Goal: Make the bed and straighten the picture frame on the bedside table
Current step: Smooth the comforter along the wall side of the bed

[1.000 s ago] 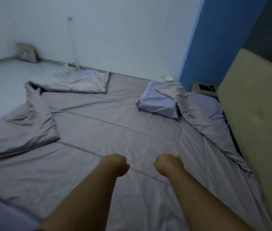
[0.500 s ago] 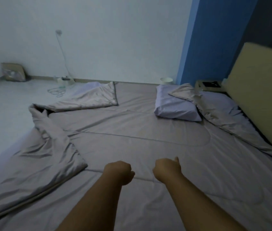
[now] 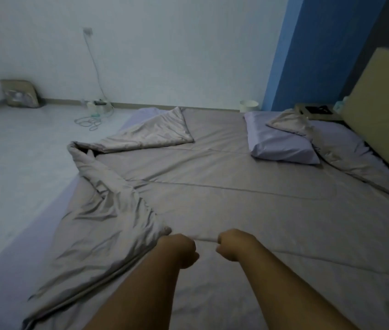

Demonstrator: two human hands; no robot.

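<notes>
At near edge of bed (image 3: 46,210), both hands low over duvet (image 3: 236,186): left hand (image 3: 179,251) and right hand (image 3: 234,246) clenched into fists, no cloth visibly caught in either. Folded-over flap (image 3: 107,225) lies left of left hand, corner just beside knuckles. Long axis runs away up-left toward second fold (image 3: 155,132) at far side. Left hand nearer; right hand farther from flap. Likely next: grab corner, throw flap out leftward. Bedside table (image 3: 303,108) far right by headboard (image 3: 384,120); dark item (image 3: 318,108) on it, frame not confirmable.
</notes>
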